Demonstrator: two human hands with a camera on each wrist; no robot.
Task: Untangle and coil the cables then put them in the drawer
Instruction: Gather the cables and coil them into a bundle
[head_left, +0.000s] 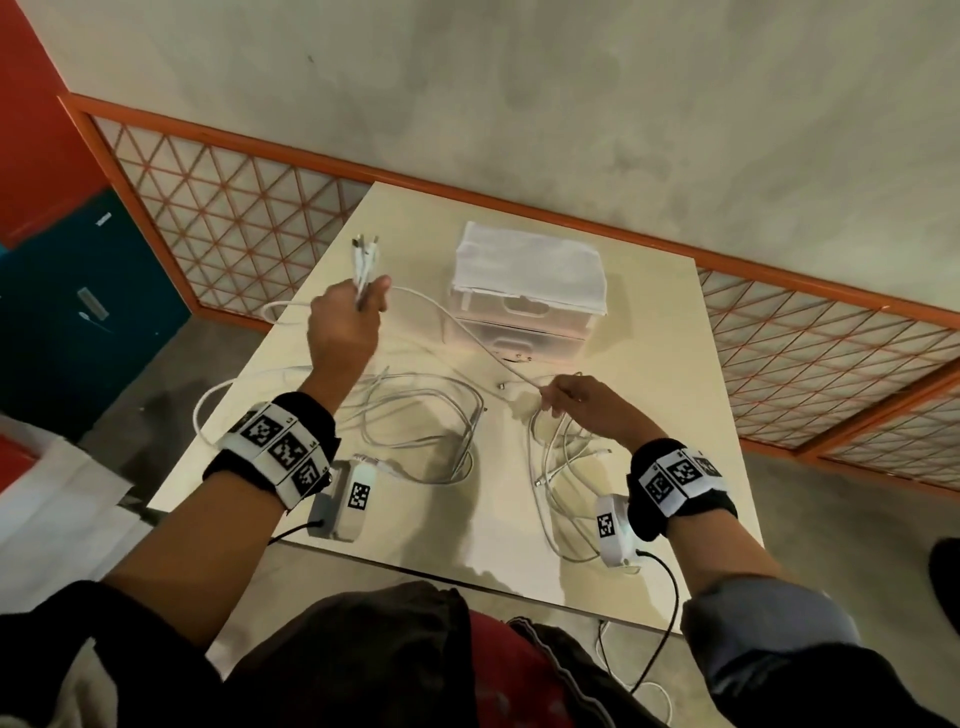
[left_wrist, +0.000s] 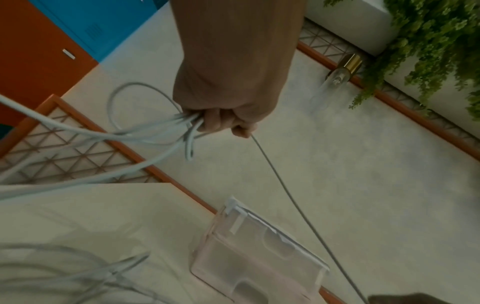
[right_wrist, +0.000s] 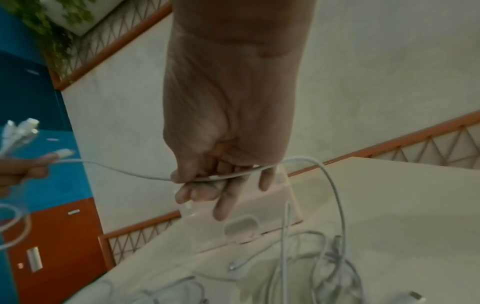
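Note:
My left hand (head_left: 349, 322) (left_wrist: 223, 121) is raised above the table's left side and grips a bundle of white cable ends (head_left: 362, 260) (right_wrist: 20, 131), plugs pointing up. One thin white cable (head_left: 452, 319) (left_wrist: 291, 197) (right_wrist: 114, 170) runs from that fist to my right hand (head_left: 571, 397) (right_wrist: 221, 181), which pinches it lower down, in front of the drawer unit (head_left: 524, 291) (left_wrist: 249, 259) (right_wrist: 244, 226). Loose white cables (head_left: 415, 421) (right_wrist: 324, 267) lie tangled on the table under both hands. The translucent unit's two drawers look closed.
The cream table (head_left: 644, 364) stands on a concrete floor beside orange-framed lattice panels (head_left: 223, 208). Blue and orange cabinets (head_left: 62, 291) stand at the left. One cable loop (head_left: 208, 410) hangs over the table's left edge. A plant (left_wrist: 436, 51) shows in the left wrist view.

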